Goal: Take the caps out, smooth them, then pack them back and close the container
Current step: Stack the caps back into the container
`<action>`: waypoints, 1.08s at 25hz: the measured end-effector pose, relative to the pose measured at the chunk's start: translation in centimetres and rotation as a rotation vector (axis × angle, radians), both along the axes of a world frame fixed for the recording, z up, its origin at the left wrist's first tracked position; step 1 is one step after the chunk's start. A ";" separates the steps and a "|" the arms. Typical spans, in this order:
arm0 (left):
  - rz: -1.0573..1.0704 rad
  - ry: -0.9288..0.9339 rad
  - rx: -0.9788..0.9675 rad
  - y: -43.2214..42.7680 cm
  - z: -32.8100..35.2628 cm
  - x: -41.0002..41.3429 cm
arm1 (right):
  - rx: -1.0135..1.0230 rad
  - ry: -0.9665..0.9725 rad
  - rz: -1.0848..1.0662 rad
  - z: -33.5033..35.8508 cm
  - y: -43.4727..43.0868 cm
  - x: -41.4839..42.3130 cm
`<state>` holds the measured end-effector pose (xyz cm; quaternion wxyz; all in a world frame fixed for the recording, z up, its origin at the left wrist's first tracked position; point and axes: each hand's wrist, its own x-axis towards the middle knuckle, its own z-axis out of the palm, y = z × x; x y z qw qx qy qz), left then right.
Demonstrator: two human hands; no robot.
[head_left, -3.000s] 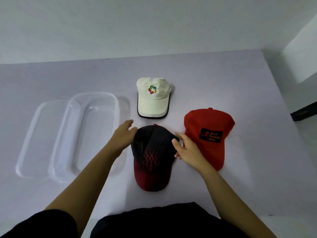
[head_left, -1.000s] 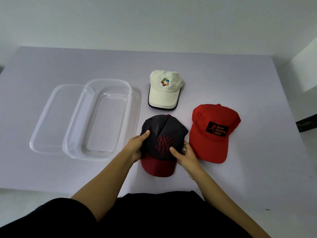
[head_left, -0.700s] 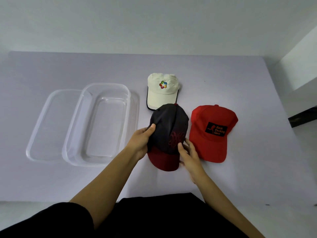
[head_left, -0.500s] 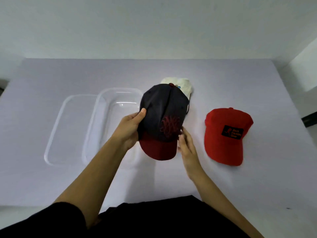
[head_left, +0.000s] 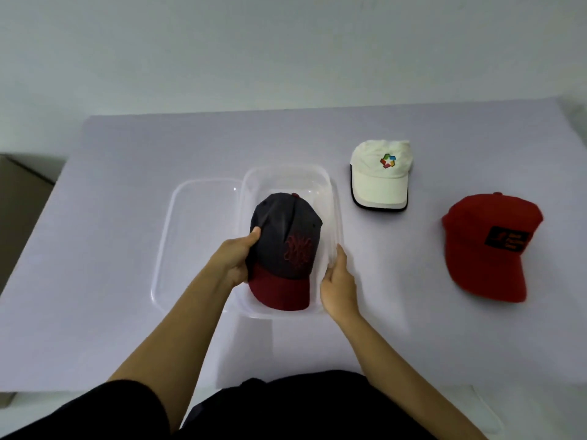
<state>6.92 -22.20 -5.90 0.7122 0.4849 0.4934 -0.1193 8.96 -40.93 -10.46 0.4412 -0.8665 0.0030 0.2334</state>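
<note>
A dark grey cap with a red brim (head_left: 286,246) sits over the clear plastic container (head_left: 287,173), brim toward me. My left hand (head_left: 236,258) grips the cap's left side, thumb on the crown. My right hand (head_left: 338,285) rests against the container's right front wall, fingers together, off the cap. A white cap with a coloured logo (head_left: 381,174) lies right of the container. A red cap with a black patch (head_left: 489,246) lies farther right.
The clear lid (head_left: 187,223) lies flat against the container's left side. The pale table (head_left: 127,173) ends at a left edge beside a brown surface (head_left: 19,198). My dark clothing (head_left: 286,408) fills the bottom of the view.
The dark cap was lifted off the table between both hands and carried left into the container. My right hand let go of it and moved to the container's wall.
</note>
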 end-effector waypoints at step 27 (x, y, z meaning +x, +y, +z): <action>-1.370 -0.071 0.846 0.6 -1.5 8.8 | -0.113 -0.064 0.029 0.1 0.4 -0.2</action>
